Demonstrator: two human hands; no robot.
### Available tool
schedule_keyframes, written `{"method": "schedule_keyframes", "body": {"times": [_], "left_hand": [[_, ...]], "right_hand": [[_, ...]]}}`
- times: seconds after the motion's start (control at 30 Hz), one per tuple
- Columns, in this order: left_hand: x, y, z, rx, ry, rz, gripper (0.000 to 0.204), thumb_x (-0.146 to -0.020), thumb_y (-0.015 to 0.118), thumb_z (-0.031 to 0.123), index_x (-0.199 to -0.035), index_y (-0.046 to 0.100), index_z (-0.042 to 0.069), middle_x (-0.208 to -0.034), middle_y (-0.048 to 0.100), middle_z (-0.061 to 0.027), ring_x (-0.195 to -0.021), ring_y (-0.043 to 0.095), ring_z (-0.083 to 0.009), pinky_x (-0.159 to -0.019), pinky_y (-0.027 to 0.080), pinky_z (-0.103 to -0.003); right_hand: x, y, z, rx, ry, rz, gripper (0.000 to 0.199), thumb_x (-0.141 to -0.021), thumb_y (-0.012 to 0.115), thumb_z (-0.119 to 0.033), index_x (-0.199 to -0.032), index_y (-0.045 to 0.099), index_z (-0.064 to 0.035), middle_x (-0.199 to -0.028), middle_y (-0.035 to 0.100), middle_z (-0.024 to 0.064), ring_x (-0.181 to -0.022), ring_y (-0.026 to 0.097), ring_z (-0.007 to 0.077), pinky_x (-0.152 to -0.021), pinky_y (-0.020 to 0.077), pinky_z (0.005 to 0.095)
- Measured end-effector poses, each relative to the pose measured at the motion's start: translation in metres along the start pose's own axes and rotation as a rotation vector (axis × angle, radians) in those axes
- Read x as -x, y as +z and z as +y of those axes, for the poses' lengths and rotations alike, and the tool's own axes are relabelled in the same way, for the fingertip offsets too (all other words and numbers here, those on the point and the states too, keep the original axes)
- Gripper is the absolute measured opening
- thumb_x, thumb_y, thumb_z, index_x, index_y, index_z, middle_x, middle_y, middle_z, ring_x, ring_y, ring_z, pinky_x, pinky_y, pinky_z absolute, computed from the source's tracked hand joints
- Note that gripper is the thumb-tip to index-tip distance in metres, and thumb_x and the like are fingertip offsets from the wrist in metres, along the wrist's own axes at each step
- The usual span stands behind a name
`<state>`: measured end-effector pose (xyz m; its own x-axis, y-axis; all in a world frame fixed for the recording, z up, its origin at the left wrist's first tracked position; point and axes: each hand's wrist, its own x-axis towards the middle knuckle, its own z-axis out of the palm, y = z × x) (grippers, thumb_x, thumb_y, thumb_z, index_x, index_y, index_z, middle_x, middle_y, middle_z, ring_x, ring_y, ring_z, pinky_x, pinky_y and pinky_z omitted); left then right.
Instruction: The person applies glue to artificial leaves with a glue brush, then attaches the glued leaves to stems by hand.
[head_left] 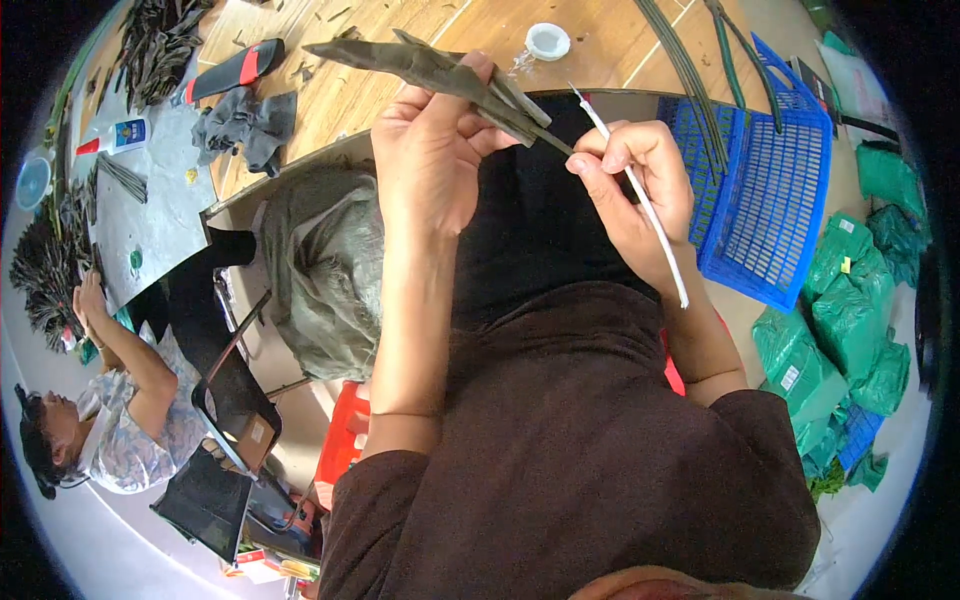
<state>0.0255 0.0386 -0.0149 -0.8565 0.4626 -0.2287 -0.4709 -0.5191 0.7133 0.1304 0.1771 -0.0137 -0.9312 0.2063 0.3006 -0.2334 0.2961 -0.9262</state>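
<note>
Over the table's near edge, my left hand [435,150] is closed on an olive-green artificial leaf [400,62], gripping it between thumb and fingers. Its long pointed tip reaches to the left, and a thin stem runs down to the right. My right hand [640,190] pinches the stem's end. A thin white brush [655,222] also rests in that hand, slanting with its fine dark tip up and to the left. Beyond the hands, a small white dish [547,42] stands on the wooden table [600,75], with white smears beside it.
Green stems [690,80] lie across a blue plastic basket [765,190] on the right, near green plastic-wrapped bundles [850,290]. At left are a grey cloth [245,128], a black-and-red case [235,72] and a glue bottle [112,137]. Another person [130,400] sits far left.
</note>
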Motion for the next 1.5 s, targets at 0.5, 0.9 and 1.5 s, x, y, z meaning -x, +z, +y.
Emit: {"method": "schedule_keyframes", "body": {"times": [0.5,0.9,1.5], "left_hand": [[-0.001,0.017,0.008,-0.097,-0.084,-0.074,0.051,-0.094,0.032,0.034,-0.111,0.046,-0.011,-0.104,0.057,-0.0239,-0.094,0.060,-0.0296,-0.075,0.053,-0.034],[0.008,0.033,0.001,-0.226,0.062,-0.032,0.014,-0.083,0.055,0.002,-0.095,0.058,-0.005,-0.095,0.062,-0.0193,-0.082,0.063,-0.0230,-0.068,0.055,-0.030],[0.006,0.033,-0.009,-0.366,0.126,0.030,0.018,-0.082,0.057,0.001,-0.099,0.056,-0.007,-0.084,0.064,-0.0173,-0.071,0.064,-0.0191,-0.060,0.056,-0.027]], "right_hand": [[-0.004,-0.019,0.003,-0.011,0.021,0.081,0.021,-0.078,0.062,0.002,-0.082,0.042,-0.0039,-0.074,0.058,0.0066,-0.072,0.060,0.0089,-0.062,0.0480,0.0216],[-0.003,-0.018,-0.005,-0.031,0.110,0.080,0.024,-0.077,0.064,0.001,-0.081,0.041,-0.0046,-0.071,0.057,0.0061,-0.067,0.057,0.0069,-0.058,0.0458,0.0213],[0.001,-0.021,-0.001,-0.010,0.111,0.079,0.024,-0.076,0.064,0.001,-0.083,0.042,-0.0033,-0.072,0.059,0.0082,-0.067,0.058,0.0090,-0.059,0.0466,0.0223]]}}
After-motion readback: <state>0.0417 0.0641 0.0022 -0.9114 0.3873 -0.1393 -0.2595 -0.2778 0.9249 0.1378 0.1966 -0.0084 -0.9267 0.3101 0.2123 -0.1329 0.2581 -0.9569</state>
